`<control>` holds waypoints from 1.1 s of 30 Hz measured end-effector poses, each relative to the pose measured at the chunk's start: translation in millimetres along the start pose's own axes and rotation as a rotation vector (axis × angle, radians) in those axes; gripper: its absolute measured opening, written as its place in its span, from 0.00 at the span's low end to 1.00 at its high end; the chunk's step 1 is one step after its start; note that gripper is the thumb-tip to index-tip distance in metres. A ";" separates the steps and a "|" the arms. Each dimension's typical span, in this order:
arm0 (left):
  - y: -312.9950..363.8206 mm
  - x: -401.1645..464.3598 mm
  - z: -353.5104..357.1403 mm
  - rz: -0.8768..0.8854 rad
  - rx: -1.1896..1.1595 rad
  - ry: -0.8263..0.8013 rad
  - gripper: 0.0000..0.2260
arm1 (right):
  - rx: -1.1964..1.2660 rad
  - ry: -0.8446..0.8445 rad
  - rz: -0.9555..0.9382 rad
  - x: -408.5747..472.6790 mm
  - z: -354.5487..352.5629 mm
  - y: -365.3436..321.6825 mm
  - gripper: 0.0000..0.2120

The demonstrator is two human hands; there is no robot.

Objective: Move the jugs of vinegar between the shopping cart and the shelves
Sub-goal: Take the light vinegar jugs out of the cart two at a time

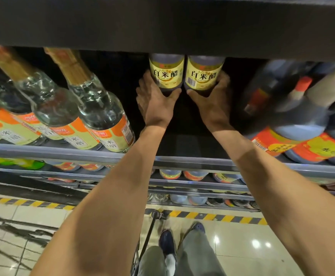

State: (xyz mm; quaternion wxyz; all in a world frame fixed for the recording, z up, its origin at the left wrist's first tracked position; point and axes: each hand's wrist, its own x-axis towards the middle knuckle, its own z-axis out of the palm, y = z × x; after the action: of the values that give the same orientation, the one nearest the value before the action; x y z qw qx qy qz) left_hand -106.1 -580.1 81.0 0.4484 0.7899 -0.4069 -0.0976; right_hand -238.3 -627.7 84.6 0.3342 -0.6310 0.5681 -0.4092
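Yellow-labelled jugs upright, touching, upper centre: left hand [156, 100] grips left jug [166, 73], right hand [212, 98] grips right jug [203, 74].

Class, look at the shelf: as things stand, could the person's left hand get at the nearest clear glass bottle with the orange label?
Probably yes, but not right now. The clear glass bottle stands just left of the left hand with open shelf space between them. However, that hand's grip is on the left vinegar jug, so it must let go first.

Left hand [157, 100] grips left jug [166, 73], right hand [212, 100] grips right jug [203, 75], on shelf [182, 136]
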 end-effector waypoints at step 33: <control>11.3 -31.5 -35.9 -0.071 0.158 -0.320 0.38 | -0.335 -0.244 0.063 -47.6 -28.3 -11.1 0.49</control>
State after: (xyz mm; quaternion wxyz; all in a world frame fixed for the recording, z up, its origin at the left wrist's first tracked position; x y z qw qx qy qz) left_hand -114.3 -537.5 104.1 0.3105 0.8109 -0.4513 -0.2056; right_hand -259.7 -577.9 100.5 0.3034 -0.7046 0.6030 -0.2189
